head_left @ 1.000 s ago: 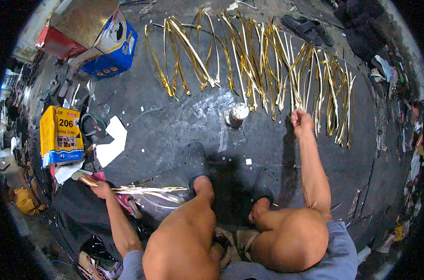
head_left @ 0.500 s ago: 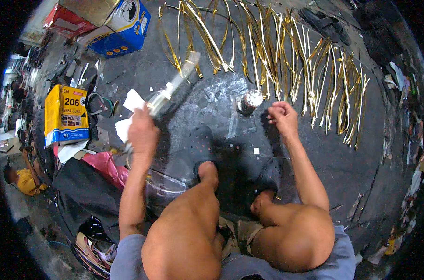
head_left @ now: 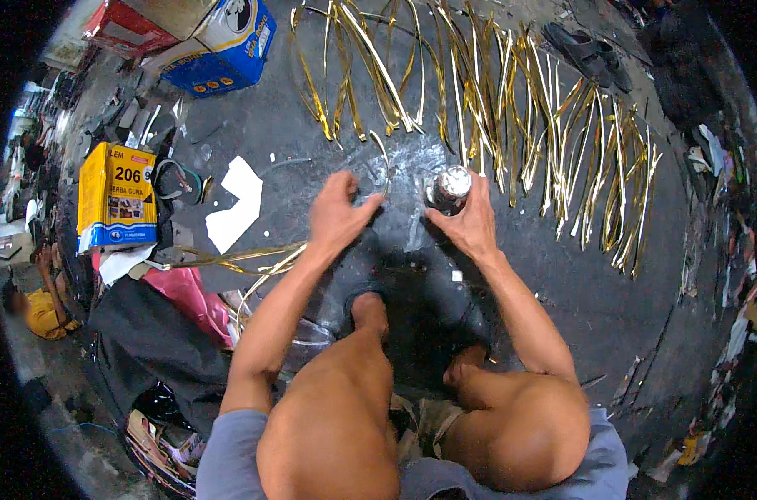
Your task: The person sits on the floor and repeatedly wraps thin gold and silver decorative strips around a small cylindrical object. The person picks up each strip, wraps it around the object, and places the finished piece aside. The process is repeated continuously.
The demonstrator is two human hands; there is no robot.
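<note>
A small dark can with a white-crusted top (head_left: 452,180) stands on the black floor between my feet and the gold strips. My right hand (head_left: 472,223) has its thumb and fingers around the can's near right side. To the left, my left hand (head_left: 342,213) hovers with thumb and fingers apart and holds nothing. Just beyond its thumb lies a short pale gold strip (head_left: 382,153); whether they touch I cannot tell. Many long gold strips (head_left: 495,100) are spread in a row across the far floor. More gold strips (head_left: 270,262) lie by my left forearm.
At left stand a yellow and blue box (head_left: 118,200) and a larger blue and red carton (head_left: 220,54). White paper scraps (head_left: 237,208) and pink cloth (head_left: 187,300) lie nearby. Dark sandals (head_left: 587,54) sit far right. Another person in yellow (head_left: 49,315) is at the far left.
My left hand has moved right, toward the middle, and no longer holds the blurred pale strips. My right hand has shifted left and closed around the can. A short strip now lies near the can.
</note>
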